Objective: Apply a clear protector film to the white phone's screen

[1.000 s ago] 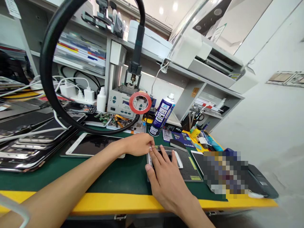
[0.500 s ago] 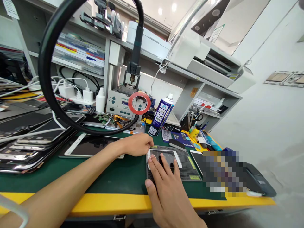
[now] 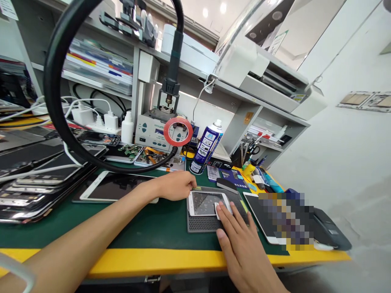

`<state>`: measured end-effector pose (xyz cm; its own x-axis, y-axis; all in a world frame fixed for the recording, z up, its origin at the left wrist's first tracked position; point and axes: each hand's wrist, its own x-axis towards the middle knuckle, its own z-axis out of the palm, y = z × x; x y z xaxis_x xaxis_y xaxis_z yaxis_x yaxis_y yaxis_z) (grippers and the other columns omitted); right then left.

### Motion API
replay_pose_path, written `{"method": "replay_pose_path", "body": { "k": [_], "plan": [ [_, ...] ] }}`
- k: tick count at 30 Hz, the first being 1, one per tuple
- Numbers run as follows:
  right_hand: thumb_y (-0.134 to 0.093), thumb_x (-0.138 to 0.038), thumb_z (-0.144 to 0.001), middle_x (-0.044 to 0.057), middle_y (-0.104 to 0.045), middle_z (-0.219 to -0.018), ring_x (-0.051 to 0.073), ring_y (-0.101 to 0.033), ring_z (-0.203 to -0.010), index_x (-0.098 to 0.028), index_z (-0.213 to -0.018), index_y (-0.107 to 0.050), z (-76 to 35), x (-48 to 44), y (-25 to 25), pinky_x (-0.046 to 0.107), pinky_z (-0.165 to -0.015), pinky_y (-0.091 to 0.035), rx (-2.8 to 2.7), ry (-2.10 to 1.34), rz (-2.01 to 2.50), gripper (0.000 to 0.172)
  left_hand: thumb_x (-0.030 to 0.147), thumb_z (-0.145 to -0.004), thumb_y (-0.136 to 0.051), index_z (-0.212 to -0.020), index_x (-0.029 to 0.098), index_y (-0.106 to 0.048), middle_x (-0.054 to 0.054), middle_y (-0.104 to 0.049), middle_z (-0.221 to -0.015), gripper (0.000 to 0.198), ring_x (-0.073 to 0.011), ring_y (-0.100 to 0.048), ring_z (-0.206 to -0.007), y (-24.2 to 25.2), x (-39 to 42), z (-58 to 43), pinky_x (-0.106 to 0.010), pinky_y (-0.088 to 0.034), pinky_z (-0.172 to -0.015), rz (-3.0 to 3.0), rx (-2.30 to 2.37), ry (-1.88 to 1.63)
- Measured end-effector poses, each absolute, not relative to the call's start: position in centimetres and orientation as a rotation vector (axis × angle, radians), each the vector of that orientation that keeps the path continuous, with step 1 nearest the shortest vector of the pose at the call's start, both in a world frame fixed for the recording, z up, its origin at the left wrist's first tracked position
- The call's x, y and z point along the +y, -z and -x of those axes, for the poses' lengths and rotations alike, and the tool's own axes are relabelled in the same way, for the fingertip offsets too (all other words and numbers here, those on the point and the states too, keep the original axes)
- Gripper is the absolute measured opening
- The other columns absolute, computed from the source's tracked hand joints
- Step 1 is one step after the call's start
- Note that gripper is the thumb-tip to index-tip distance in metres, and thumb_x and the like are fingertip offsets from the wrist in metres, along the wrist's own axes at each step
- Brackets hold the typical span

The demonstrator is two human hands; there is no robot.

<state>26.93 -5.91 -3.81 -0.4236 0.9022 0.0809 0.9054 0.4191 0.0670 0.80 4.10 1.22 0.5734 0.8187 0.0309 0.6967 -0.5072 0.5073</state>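
A small white-framed phone (image 3: pixel 205 203) lies face up on a dark perforated mat (image 3: pixel 201 224) on the green bench cover. My left hand (image 3: pixel 175 185) rests at the phone's top left corner, fingers curled and pinched against its edge. My right hand (image 3: pixel 241 240) lies flat on the mat at the phone's lower right corner. Its fingers are stretched out and press a small white pad (image 3: pixel 218 210) onto the screen there.
A white tablet (image 3: pixel 113 187) lies left of the mat, beside stacked phones (image 3: pixel 39 179). Behind stand a blue spray can (image 3: pixel 205 147), a red tape ring (image 3: pixel 178 131), a hot-air station (image 3: pixel 152 130) and its black hose (image 3: pixel 58 110). Another tablet (image 3: pixel 259 211) and tools (image 3: pixel 253 171) lie right. The yellow bench edge (image 3: pixel 152 262) runs along the front.
My right hand slid from the middle of the phone's screen down and right to its lower right corner, uncovering most of the screen. The left hand stayed at the top left corner.
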Motion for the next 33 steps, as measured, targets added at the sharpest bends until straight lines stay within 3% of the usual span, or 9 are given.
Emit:
{"method": "replay_pose_path", "body": {
  "k": [5, 26, 33],
  "plan": [
    [-0.024, -0.041, -0.107, 0.000, -0.031, -0.163, 0.034, -0.022, -0.153, -0.025, -0.160, -0.034, -28.8, -5.7, 4.1, 0.071, -0.118, -0.026, -2.537, 0.212, 1.708, 0.055, 0.011, -0.088, -0.047, -0.110, 0.016, -0.075, -0.009, -0.075, -0.122, 0.036, -0.0235, -0.069, -0.108, -1.2, 4.1, -0.8, -0.027, -0.053, -0.087, -2.361, 1.222, -0.360],
    [-0.022, -0.045, -0.109, 0.004, -0.035, -0.163, 0.030, -0.020, -0.155, -0.022, -0.160, -0.034, -27.6, -2.1, 3.2, 0.066, -0.122, -0.018, -2.497, 0.171, 1.772, 0.057, 0.011, -0.087, -0.048, -0.107, 0.017, -0.075, -0.010, -0.076, -0.118, 0.034, -0.0243, -0.070, -0.106, -1.4, 3.9, -0.9, -0.027, -0.053, -0.083, -2.365, 1.237, -0.373],
    [-0.018, -0.052, -0.108, 0.002, -0.029, -0.165, 0.032, -0.015, -0.156, -0.021, -0.161, -0.030, -25.0, -2.4, 2.5, 0.069, -0.121, -0.011, -2.543, 0.115, 1.720, 0.062, 0.010, -0.086, -0.048, -0.104, 0.017, -0.076, -0.009, -0.077, -0.116, 0.035, -0.0244, -0.070, -0.104, -1.5, 3.7, -0.9, -0.027, -0.053, -0.081, -2.374, 1.234, -0.380]
  ]
}}
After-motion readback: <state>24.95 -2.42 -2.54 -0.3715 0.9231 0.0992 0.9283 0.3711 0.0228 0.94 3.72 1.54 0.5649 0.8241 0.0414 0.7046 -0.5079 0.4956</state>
